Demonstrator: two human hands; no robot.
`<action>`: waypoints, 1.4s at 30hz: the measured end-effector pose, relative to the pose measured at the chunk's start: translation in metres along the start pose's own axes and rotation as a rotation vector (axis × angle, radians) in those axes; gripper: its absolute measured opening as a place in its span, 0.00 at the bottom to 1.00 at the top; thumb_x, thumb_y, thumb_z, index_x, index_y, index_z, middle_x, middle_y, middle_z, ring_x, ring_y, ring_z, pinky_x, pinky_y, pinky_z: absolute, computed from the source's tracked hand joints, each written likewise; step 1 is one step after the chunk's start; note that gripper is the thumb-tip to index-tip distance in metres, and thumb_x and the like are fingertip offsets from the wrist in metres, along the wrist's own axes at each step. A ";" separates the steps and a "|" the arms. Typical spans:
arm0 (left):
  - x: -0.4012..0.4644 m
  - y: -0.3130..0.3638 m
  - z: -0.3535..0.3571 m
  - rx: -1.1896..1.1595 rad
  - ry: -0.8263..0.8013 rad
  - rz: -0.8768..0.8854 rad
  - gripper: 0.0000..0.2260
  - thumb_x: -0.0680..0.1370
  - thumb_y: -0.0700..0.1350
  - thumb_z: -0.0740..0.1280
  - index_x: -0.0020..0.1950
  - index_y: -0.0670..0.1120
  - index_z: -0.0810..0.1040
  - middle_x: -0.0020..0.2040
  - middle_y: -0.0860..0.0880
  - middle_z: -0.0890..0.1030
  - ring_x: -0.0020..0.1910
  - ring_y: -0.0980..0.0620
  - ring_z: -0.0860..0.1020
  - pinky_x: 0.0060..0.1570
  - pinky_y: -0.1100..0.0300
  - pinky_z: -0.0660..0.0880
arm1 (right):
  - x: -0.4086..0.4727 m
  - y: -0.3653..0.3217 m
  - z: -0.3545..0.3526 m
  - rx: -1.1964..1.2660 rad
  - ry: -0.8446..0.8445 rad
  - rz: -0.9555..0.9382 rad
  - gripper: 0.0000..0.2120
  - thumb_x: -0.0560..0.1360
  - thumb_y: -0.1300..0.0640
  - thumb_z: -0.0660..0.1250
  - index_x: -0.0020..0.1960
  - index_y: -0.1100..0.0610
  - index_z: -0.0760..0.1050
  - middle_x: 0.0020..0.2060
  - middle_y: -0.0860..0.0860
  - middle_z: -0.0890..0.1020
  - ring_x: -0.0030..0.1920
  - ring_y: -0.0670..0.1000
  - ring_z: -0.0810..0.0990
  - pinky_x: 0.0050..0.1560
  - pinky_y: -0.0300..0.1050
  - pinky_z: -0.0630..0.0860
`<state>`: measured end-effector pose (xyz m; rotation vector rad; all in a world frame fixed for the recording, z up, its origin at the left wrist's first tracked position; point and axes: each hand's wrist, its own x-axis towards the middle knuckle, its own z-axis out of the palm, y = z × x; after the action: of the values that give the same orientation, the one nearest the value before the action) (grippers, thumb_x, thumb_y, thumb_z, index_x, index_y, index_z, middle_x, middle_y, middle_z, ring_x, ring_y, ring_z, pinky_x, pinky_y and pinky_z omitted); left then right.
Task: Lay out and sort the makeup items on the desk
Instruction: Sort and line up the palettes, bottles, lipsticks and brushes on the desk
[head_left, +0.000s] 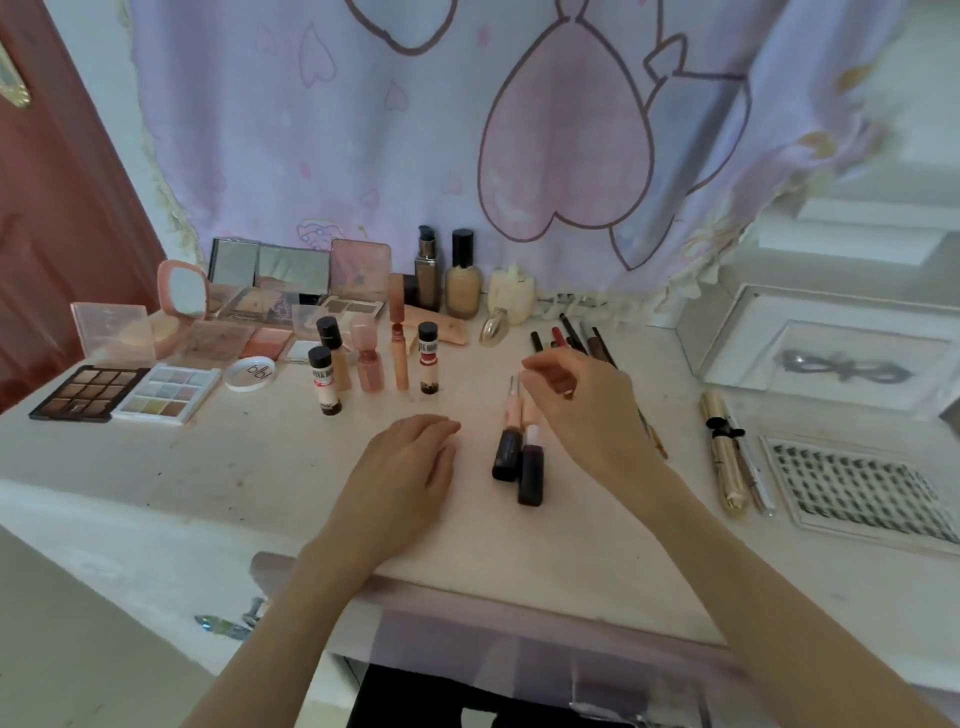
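Two lip gloss tubes (519, 457) with dark caps and pink bodies lie side by side on the white desk (208, 467), caps toward me. My right hand (582, 410) hovers just above their far ends, fingers loosely curled, with nothing plainly held. My left hand (410, 478) rests palm down on the desk left of the tubes, fingers relaxed. A row of small upright tubes and bottles (376, 364) stands behind my left hand. Two eyeshadow palettes (124, 392) lie flat at the left.
Open compacts and mirrors (249, 301) crowd the back left, with foundation bottles (447, 280) beside them. Several pencils (576, 338) lie behind my right hand. A gold mascara (724, 457), a lash tray (862, 488) and a clear box (831, 353) sit at the right.
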<state>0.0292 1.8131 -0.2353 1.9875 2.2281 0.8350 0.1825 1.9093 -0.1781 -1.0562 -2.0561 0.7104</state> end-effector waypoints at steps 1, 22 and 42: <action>0.003 0.001 0.005 0.028 -0.018 0.023 0.17 0.80 0.46 0.54 0.65 0.43 0.74 0.64 0.47 0.75 0.63 0.47 0.72 0.62 0.62 0.61 | -0.001 0.009 -0.012 -0.007 0.018 0.032 0.08 0.77 0.55 0.65 0.54 0.55 0.78 0.38 0.41 0.77 0.35 0.37 0.75 0.35 0.24 0.70; 0.028 0.002 0.025 0.289 -0.218 -0.023 0.34 0.70 0.58 0.29 0.76 0.54 0.47 0.77 0.57 0.47 0.75 0.58 0.44 0.70 0.61 0.37 | 0.072 0.088 -0.021 -0.573 -0.107 0.273 0.14 0.76 0.51 0.63 0.54 0.61 0.72 0.52 0.58 0.76 0.52 0.57 0.75 0.49 0.50 0.73; 0.027 -0.001 0.024 0.223 -0.189 -0.002 0.31 0.73 0.59 0.34 0.76 0.55 0.52 0.76 0.57 0.52 0.75 0.59 0.47 0.70 0.62 0.38 | 0.080 0.089 -0.022 -0.579 -0.072 0.333 0.16 0.79 0.53 0.59 0.34 0.57 0.63 0.31 0.50 0.68 0.36 0.52 0.71 0.28 0.42 0.61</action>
<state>0.0322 1.8474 -0.2479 2.0540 2.2977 0.3922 0.2071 2.0258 -0.2020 -1.7471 -2.2316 0.3039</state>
